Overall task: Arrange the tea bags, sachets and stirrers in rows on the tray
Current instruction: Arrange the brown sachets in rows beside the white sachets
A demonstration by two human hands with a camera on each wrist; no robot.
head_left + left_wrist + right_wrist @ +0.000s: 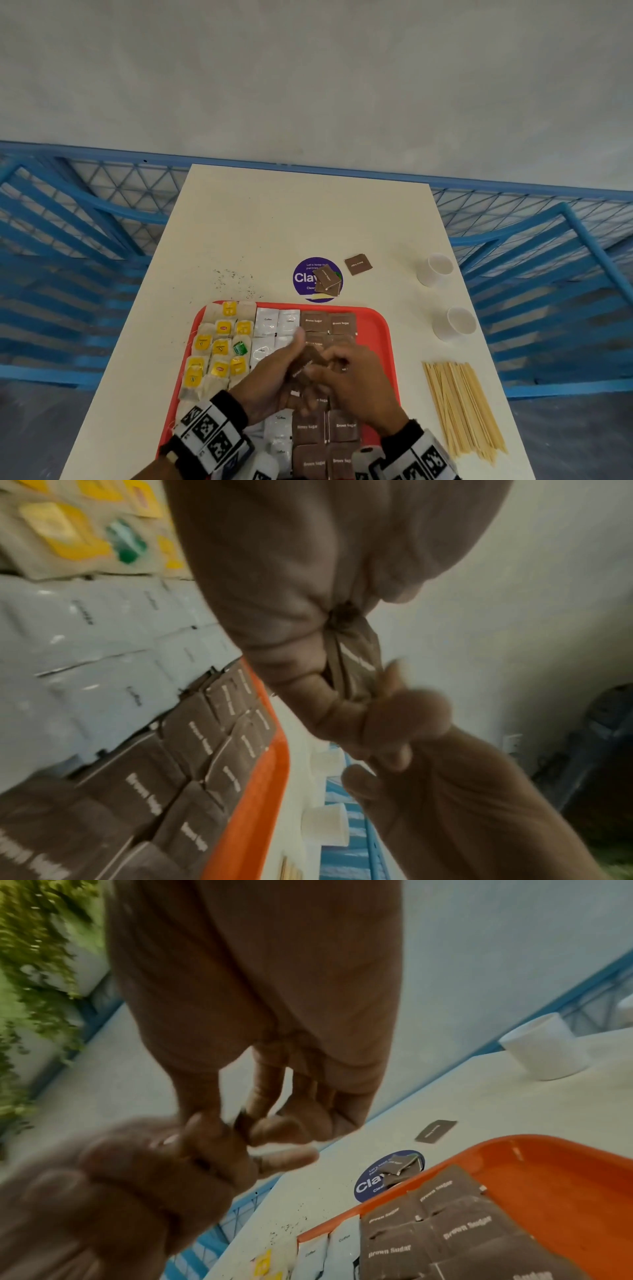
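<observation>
Over the middle of the red tray (378,320) my two hands meet. My left hand (274,373) grips a small stack of brown sugar sachets (305,365), which shows between its fingers in the left wrist view (356,656). My right hand (349,373) pinches the edge of one sachet of that stack (243,1123). On the tray lie tea bags (219,349) at the left, white coffee sachets (275,322) in the middle and brown sugar sachets (329,323) at the right, in rows. A bundle of wooden stirrers (462,407) lies on the table right of the tray.
Beyond the tray, loose brown sachets (328,281) lie on a purple round sticker (303,277), and one more (358,264) sits to its right. Two white paper cups (435,269) (454,323) stand near the right edge. Tea crumbs (233,277) are scattered at the left.
</observation>
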